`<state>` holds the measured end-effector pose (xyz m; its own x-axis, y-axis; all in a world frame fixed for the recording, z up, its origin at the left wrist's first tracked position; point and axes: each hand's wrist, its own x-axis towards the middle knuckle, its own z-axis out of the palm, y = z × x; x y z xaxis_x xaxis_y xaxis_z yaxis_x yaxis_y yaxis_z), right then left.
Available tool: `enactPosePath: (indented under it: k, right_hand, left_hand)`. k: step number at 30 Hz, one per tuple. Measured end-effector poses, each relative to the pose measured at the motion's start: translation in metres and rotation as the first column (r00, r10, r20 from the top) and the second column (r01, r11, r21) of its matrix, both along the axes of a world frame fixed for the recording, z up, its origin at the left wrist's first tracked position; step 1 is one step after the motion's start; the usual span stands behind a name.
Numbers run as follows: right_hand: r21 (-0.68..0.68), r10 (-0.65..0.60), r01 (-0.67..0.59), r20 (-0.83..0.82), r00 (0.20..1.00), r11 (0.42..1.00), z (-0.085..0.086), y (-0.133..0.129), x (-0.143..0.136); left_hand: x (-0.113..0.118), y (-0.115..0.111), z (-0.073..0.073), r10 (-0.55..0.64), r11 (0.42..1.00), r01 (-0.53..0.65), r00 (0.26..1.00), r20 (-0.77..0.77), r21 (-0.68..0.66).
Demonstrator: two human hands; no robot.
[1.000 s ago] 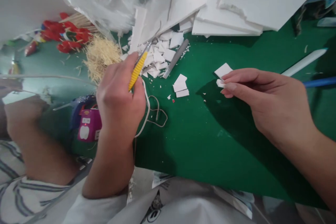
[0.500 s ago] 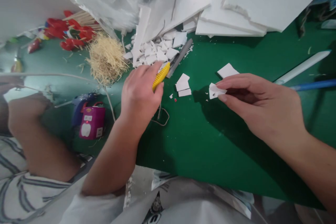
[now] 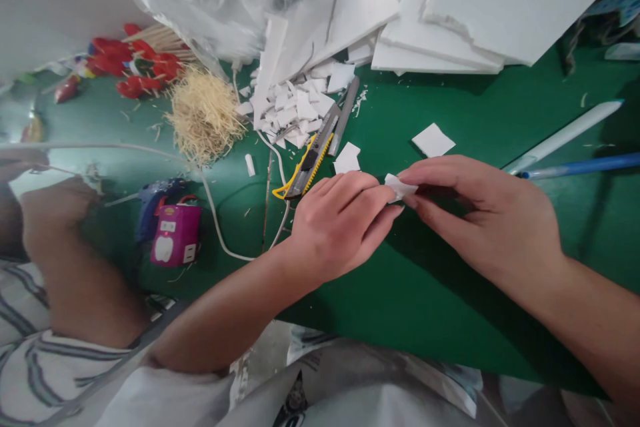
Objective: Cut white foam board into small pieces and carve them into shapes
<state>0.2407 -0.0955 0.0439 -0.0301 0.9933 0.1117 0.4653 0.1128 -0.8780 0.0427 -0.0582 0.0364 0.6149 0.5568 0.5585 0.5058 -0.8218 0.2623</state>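
Between thumb and forefinger, my right hand (image 3: 490, 213) pinches a small white foam piece (image 3: 399, 188). My left hand (image 3: 340, 223) is closed at the left edge of that same piece, its fingertips against it. A yellow utility knife (image 3: 309, 161) lies on the green table (image 3: 380, 307) just beyond my left hand, beside a grey stick (image 3: 345, 115). One white cut piece (image 3: 347, 158) is partly covered by my left hand. Another white square (image 3: 433, 140) lies beyond my right hand.
White foam scraps (image 3: 295, 107) and large foam sheets (image 3: 450, 7) lie at the back. Straw (image 3: 205, 113), a purple box (image 3: 176, 235) and a cable (image 3: 220, 240) are on the left, near another person's hand (image 3: 60, 197). A blue pen (image 3: 585, 165) lies right.
My left hand has let go of the yellow knife, now on the table, and moved right to the foam piece. My right hand has shifted slightly left and down with it.
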Motion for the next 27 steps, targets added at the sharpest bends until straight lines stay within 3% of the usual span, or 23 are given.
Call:
enactPosePath:
  k: [23, 27]
  right_hand:
    - [0.011, 0.061, -0.062, 0.019, 0.998, 0.998, -0.002, -0.0002, -0.0013]
    - [0.063, 0.064, -0.068, 0.069, 0.996, 0.996, -0.0031, -0.0025, 0.0]
  left_hand:
    - [-0.0002, 0.0014, -0.0004, -0.035, 0.999, 0.036, 0.998, -0.047, 0.012]
    - [0.0006, 0.0016, 0.0, -0.042, 0.998, 0.044, 0.997, -0.066, 0.033]
